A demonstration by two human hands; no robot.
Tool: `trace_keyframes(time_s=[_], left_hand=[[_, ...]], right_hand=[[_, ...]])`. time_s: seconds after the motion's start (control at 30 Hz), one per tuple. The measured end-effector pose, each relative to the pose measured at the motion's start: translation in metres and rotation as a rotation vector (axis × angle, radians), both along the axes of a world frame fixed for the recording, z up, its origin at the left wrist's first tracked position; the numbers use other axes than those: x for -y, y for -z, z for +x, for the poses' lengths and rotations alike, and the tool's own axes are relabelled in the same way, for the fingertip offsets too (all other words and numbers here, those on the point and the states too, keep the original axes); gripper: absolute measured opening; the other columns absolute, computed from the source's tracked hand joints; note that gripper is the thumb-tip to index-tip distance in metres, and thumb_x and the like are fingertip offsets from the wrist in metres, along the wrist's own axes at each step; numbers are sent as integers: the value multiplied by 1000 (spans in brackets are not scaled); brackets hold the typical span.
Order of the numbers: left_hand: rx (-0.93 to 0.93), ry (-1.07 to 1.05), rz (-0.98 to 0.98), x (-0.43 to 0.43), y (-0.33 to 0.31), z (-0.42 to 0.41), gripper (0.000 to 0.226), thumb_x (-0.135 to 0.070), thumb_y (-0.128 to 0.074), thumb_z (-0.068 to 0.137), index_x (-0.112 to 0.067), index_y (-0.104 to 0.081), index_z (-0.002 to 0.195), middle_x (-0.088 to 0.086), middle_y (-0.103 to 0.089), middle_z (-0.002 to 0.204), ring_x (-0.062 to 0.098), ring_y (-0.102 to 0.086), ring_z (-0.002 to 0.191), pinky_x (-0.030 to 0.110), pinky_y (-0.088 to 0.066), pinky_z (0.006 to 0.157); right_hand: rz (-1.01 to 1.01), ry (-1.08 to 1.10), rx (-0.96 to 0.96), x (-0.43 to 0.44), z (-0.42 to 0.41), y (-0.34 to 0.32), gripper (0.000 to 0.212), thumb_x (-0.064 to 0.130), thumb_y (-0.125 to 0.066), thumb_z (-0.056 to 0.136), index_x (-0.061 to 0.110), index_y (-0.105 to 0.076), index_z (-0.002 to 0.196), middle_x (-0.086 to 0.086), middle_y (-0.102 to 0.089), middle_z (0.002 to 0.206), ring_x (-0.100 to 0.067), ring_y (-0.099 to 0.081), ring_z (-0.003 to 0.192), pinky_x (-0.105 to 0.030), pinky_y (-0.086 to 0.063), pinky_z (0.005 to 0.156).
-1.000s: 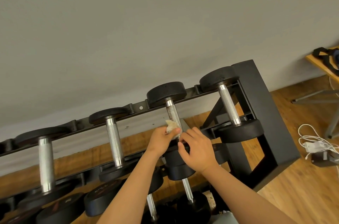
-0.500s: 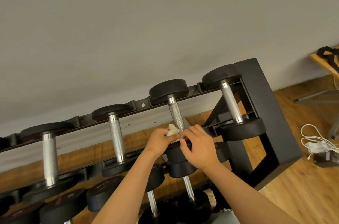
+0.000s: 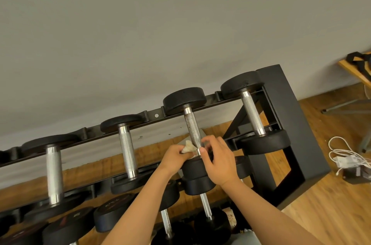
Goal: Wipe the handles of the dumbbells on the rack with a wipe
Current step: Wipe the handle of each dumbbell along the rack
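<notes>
On the rack [image 3: 289, 116], left hand [image 3: 174, 156] pinches the wipe [image 3: 188, 147] against a dumbbell handle [image 3: 192, 128]; right hand [image 3: 220, 162] grips the handle.

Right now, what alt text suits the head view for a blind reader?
A person's left hand holds a crumpled wipe against the lower end of a dumbbell handle on a black rack, while the right hand pinches the same handle. Three more dumbbells rest beside it on the top rail.
</notes>
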State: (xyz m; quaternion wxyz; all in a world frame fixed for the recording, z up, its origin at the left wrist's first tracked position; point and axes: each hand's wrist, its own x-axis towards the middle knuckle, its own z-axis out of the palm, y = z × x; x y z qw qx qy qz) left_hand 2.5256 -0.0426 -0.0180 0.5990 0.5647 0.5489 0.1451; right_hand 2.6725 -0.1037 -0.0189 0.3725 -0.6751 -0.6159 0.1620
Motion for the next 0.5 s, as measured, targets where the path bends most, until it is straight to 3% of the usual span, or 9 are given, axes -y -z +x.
trace_keyframes(time_s=[0.13,0.27,0.37,0.43,0.5], left_hand=[[19,-43,-36,0,0,8,27,-35,-58,95,-12,-70,92,4,-70,88,16,-65,84,26,-52,75],[-18,-92,-50,-9,-1,23,42,-49,-41,99,-14,-64,106,0,-66,100,15,-61,94,29,-48,87],[-123,-206,35,-24,-2,26,35,-40,-36,104,-16,-59,117,3,-59,109,12,-54,94,26,-41,81],[-155,-302,88,-30,1,22,29,-26,-46,102,-10,-54,125,9,-59,118,17,-55,101,29,-43,86],[-91,-393,129,-29,0,20,31,-14,-57,96,-11,-49,125,5,-59,111,16,-57,98,30,-48,87]], right_hand=[[17,7,19,-1,0,0,34,52,-39,93,25,-57,102,14,-46,75,-5,-47,67,-24,-44,52],[-2,-1,47,-2,0,2,31,49,-41,92,25,-58,100,14,-46,75,-5,-46,68,-25,-44,54],[-14,-2,58,-2,0,2,34,50,-40,93,24,-59,101,13,-47,75,-5,-46,68,-22,-41,54],[-13,-10,52,-2,1,2,34,50,-40,93,24,-60,101,12,-48,74,-6,-46,69,-21,-40,54],[-16,-15,46,-1,1,2,33,49,-40,92,24,-59,100,12,-48,74,-5,-46,69,-21,-40,54]])
